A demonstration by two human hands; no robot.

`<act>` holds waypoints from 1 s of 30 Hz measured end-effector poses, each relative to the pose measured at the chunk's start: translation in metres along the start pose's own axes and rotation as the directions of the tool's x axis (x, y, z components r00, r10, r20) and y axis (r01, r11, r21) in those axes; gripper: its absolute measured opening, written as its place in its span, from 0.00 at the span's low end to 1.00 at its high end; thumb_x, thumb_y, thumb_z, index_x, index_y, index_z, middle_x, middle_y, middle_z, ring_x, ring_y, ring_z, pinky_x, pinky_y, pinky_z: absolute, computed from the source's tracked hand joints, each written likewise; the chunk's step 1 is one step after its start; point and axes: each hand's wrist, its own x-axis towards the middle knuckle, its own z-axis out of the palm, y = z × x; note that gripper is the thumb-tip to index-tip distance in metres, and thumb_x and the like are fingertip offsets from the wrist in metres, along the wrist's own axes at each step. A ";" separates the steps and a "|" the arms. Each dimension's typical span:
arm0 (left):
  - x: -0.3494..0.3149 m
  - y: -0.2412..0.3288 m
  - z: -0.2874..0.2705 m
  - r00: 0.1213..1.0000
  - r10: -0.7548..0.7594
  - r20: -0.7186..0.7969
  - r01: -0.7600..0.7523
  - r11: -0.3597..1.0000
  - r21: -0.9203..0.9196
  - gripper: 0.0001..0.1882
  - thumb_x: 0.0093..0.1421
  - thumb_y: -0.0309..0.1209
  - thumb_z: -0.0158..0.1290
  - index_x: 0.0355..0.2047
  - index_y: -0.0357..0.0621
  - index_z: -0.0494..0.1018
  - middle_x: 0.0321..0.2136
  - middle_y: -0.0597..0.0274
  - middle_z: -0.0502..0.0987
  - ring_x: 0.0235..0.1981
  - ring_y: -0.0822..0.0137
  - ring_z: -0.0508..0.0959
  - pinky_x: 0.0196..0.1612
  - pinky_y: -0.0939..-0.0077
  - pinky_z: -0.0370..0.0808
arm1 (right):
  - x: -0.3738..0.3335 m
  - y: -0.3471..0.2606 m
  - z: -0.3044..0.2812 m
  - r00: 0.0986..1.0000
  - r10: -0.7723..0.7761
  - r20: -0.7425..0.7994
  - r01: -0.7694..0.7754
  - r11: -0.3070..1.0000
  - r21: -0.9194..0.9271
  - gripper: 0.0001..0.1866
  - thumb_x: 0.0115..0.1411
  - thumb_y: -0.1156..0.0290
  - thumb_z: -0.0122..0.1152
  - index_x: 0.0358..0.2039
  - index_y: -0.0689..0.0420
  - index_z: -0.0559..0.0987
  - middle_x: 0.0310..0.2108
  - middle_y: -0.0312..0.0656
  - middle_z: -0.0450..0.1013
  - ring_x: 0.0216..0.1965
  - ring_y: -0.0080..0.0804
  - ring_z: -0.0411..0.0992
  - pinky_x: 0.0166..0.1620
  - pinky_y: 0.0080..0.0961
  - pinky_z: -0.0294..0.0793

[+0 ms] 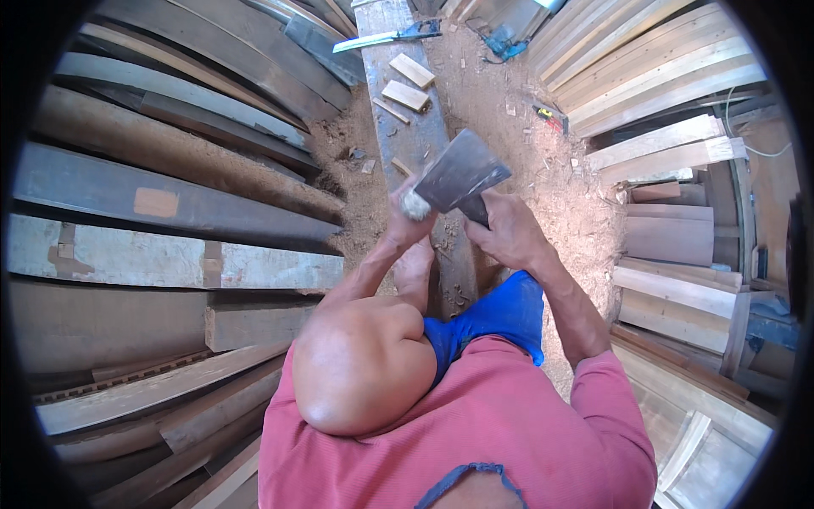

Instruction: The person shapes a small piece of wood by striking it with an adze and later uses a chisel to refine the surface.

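Note:
My right hand (pixel 509 229) is closed round the dark handle of a cleaver (pixel 462 172) with a broad grey, rectangular blade. The blade slants up and to the left, over the plank in front of me. At the blade's left corner, my left hand (pixel 409 212) is closed on a small whitish, round-ended piece (pixel 415 205). It is blurred, so I cannot tell its kind, nor whether it touches the blade. Some of the left fingers are hidden behind the blade. Below the hands is my bare foot (pixel 414 270), beside the plank.
A long plank (pixel 381 76) runs away from me. On it lie a handsaw (pixel 390 36), two small wood blocks (pixel 405 95) and thin sticks (pixel 391 110). Shavings cover the floor (pixel 543 187). Boards (pixel 178 187) are stacked left, more timber (pixel 670 68) right. A red-yellow tool (pixel 551 119) lies right.

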 end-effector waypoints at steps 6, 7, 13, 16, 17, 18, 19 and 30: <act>0.033 -0.004 -0.030 0.867 -0.393 -0.305 0.323 0.911 -0.257 0.08 0.62 0.31 0.59 0.34 0.46 0.69 0.24 0.72 0.71 0.23 0.81 0.72 0.25 0.84 0.69 | 0.023 0.031 0.052 0.985 0.143 -0.092 -0.102 0.929 0.357 0.22 0.53 0.61 0.62 0.39 0.67 0.71 0.26 0.58 0.75 0.29 0.54 0.78 0.35 0.42 0.75; 0.032 -0.024 -0.037 0.881 -0.309 -0.358 0.261 0.949 -0.177 0.09 0.61 0.31 0.60 0.34 0.46 0.70 0.23 0.72 0.72 0.23 0.80 0.72 0.25 0.84 0.69 | 0.028 0.039 0.059 0.975 0.223 0.015 -0.210 0.893 0.398 0.22 0.53 0.61 0.62 0.39 0.68 0.71 0.25 0.57 0.75 0.28 0.51 0.78 0.35 0.42 0.75; 0.035 -0.016 -0.071 0.935 -0.329 -0.131 0.339 0.939 0.062 0.11 0.56 0.32 0.63 0.31 0.43 0.72 0.24 0.64 0.76 0.26 0.75 0.74 0.31 0.76 0.73 | 0.081 0.088 0.108 0.934 0.248 0.257 -0.343 0.825 0.449 0.25 0.54 0.59 0.62 0.40 0.71 0.71 0.27 0.58 0.76 0.31 0.47 0.80 0.38 0.40 0.76; 0.003 -0.047 -0.072 0.859 -0.512 -0.012 0.485 0.806 0.339 0.13 0.53 0.34 0.64 0.31 0.43 0.73 0.26 0.58 0.78 0.27 0.70 0.77 0.34 0.71 0.75 | 0.125 0.105 0.127 0.979 0.184 0.089 -0.203 0.922 0.329 0.24 0.54 0.60 0.63 0.40 0.69 0.72 0.33 0.60 0.77 0.36 0.50 0.79 0.41 0.42 0.75; -0.010 -0.061 -0.071 0.828 -0.560 0.035 0.500 0.765 0.406 0.14 0.52 0.35 0.65 0.31 0.42 0.73 0.26 0.55 0.79 0.28 0.66 0.78 0.34 0.69 0.75 | 0.134 0.106 0.131 0.991 0.111 -0.069 -0.097 0.978 0.184 0.23 0.53 0.61 0.64 0.40 0.67 0.73 0.35 0.60 0.77 0.38 0.50 0.78 0.42 0.42 0.75; -0.017 -0.060 -0.071 0.826 -0.564 0.027 0.507 0.762 0.403 0.14 0.52 0.35 0.65 0.31 0.42 0.73 0.26 0.55 0.79 0.28 0.66 0.78 0.34 0.69 0.75 | 0.141 0.097 0.124 0.971 0.235 0.051 -0.239 0.965 0.108 0.24 0.53 0.62 0.63 0.47 0.65 0.73 0.40 0.61 0.75 0.47 0.57 0.74 0.48 0.45 0.73; -0.025 -0.057 -0.068 0.795 -0.604 0.060 0.507 0.715 0.482 0.15 0.52 0.37 0.64 0.32 0.41 0.73 0.27 0.52 0.79 0.29 0.60 0.79 0.35 0.66 0.76 | 0.146 0.093 0.126 0.972 0.230 0.057 -0.234 0.967 0.104 0.24 0.53 0.62 0.63 0.47 0.65 0.73 0.40 0.61 0.75 0.47 0.57 0.74 0.48 0.45 0.73; -0.033 -0.057 -0.074 0.734 -0.652 0.191 0.558 0.738 0.379 0.18 0.50 0.38 0.65 0.39 0.44 0.76 0.33 0.46 0.80 0.37 0.50 0.81 0.40 0.62 0.77 | 0.082 0.058 0.158 0.966 0.062 0.251 -0.058 0.998 -0.023 0.14 0.55 0.70 0.51 0.41 0.50 0.79 0.32 0.55 0.76 0.35 0.54 0.77 0.39 0.47 0.77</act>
